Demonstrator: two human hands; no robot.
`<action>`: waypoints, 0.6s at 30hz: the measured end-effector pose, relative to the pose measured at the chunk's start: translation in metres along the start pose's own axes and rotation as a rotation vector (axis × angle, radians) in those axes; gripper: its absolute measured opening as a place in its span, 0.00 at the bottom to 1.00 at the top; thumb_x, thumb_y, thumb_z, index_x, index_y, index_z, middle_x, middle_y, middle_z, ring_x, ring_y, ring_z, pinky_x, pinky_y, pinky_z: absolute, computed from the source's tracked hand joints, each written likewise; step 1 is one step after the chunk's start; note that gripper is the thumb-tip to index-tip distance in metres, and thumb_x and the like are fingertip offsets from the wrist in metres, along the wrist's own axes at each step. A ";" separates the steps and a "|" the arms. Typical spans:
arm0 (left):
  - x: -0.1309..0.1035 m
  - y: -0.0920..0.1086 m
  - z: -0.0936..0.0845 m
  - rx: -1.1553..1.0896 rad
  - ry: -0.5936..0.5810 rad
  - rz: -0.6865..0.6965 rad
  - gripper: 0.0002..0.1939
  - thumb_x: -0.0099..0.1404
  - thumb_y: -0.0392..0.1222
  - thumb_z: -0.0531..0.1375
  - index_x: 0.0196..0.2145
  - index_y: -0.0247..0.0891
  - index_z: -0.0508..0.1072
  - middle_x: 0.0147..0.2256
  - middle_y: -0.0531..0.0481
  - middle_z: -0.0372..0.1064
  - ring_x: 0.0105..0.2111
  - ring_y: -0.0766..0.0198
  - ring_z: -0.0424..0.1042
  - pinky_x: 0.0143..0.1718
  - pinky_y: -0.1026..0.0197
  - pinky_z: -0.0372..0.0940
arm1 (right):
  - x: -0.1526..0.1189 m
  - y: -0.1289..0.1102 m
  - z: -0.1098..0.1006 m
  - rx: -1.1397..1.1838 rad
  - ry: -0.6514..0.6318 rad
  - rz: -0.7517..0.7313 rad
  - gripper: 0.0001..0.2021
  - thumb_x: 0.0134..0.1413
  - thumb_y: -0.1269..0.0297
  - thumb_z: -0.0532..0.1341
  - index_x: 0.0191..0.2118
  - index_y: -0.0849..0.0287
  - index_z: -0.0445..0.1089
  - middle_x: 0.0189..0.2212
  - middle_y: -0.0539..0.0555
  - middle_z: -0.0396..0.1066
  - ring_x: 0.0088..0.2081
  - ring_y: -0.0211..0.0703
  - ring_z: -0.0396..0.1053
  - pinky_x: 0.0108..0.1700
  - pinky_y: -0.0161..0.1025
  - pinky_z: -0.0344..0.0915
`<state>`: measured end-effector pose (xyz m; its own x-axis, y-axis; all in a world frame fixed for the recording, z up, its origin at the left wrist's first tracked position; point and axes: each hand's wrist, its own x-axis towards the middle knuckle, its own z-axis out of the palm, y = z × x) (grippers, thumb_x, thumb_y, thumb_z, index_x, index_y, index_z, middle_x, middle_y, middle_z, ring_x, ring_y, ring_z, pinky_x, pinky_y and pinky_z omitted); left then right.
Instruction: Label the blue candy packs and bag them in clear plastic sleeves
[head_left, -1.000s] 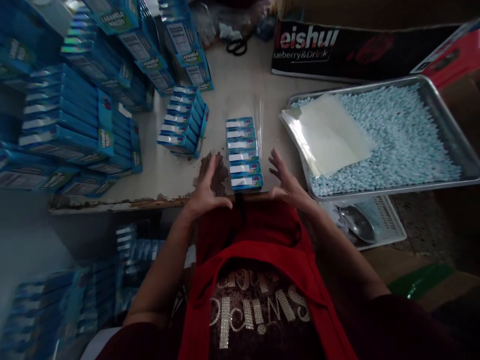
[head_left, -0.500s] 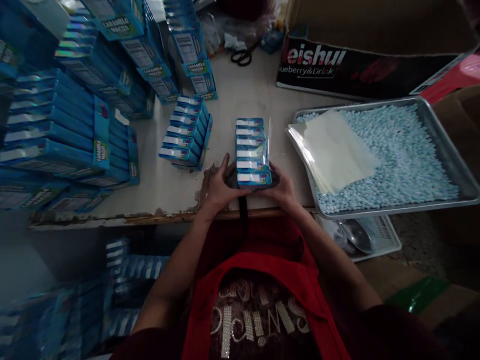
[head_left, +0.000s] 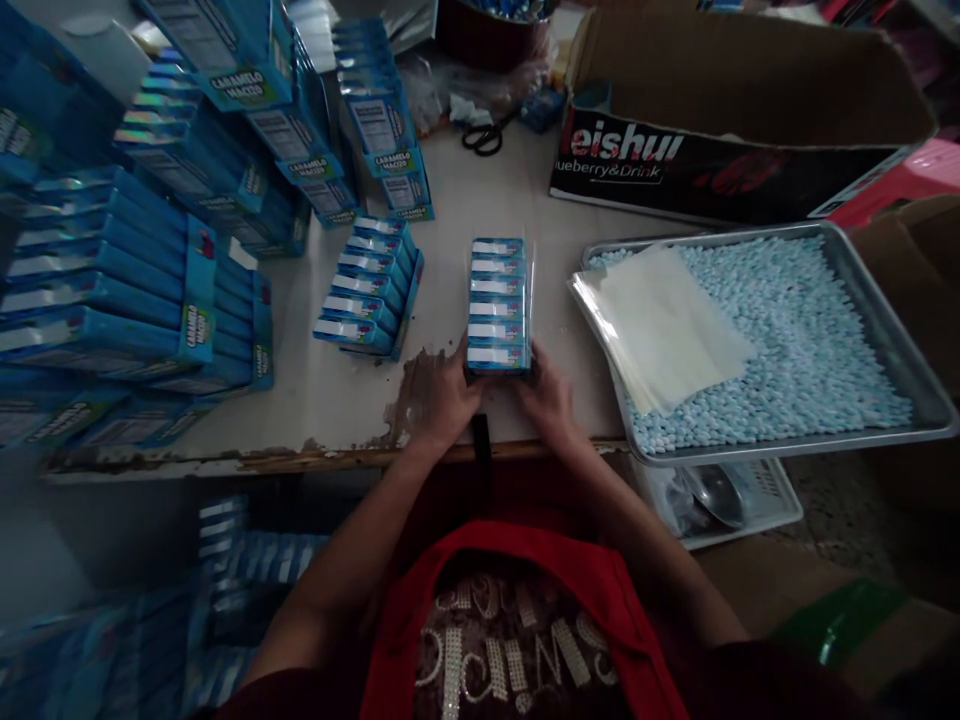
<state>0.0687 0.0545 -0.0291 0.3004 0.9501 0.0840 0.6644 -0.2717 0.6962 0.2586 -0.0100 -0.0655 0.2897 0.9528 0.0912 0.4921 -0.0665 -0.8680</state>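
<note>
A row of several blue candy boxes [head_left: 496,310] stands at the middle of the table, with clear plastic film showing along its right side. My left hand [head_left: 451,398] grips the near left corner of this row, and my right hand [head_left: 549,392] grips its near right corner. The undersides of the fingers are partly hidden by the boxes. A second group of blue boxes [head_left: 367,290] sits to the left, a little apart from my left hand.
Tall stacks of blue boxes [head_left: 97,310] fill the left. On the right, a metal tray [head_left: 795,442] holds pale blue candies and a pile of clear sheets [head_left: 667,325]. Scissors [head_left: 482,139] and a black carton [head_left: 675,180] lie at the back; the table's worn edge [head_left: 277,462] is near me.
The thumbs have come off the front of the row, and both hands now sit closer in at its near corners. The film lies closer around the boxes. The view has tilted up slightly.
</note>
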 end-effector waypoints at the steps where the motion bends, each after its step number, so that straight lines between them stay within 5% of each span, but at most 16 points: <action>1: -0.001 0.000 0.003 -0.023 0.014 0.006 0.32 0.72 0.62 0.67 0.67 0.44 0.76 0.56 0.38 0.83 0.62 0.37 0.77 0.67 0.40 0.69 | -0.001 -0.002 0.002 -0.027 0.015 0.013 0.33 0.62 0.61 0.67 0.72 0.56 0.69 0.64 0.61 0.80 0.62 0.60 0.80 0.63 0.55 0.77; 7: -0.018 0.002 0.015 -0.099 0.000 -0.091 0.33 0.75 0.62 0.63 0.69 0.44 0.74 0.51 0.36 0.84 0.53 0.36 0.83 0.52 0.45 0.75 | -0.010 -0.010 0.000 -0.086 0.023 0.051 0.22 0.65 0.60 0.64 0.63 0.54 0.78 0.56 0.59 0.84 0.55 0.60 0.84 0.59 0.55 0.79; 18: -0.027 -0.002 0.023 -0.045 0.102 -0.159 0.24 0.74 0.56 0.66 0.60 0.42 0.84 0.41 0.37 0.86 0.43 0.41 0.86 0.41 0.51 0.73 | -0.012 -0.014 0.002 -0.255 0.089 0.128 0.20 0.62 0.67 0.64 0.57 0.51 0.83 0.49 0.55 0.87 0.50 0.57 0.86 0.50 0.46 0.80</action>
<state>0.0749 0.0253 -0.0488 0.1213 0.9918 0.0409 0.6658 -0.1118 0.7377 0.2466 -0.0203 -0.0551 0.4277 0.9030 0.0409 0.6343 -0.2676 -0.7253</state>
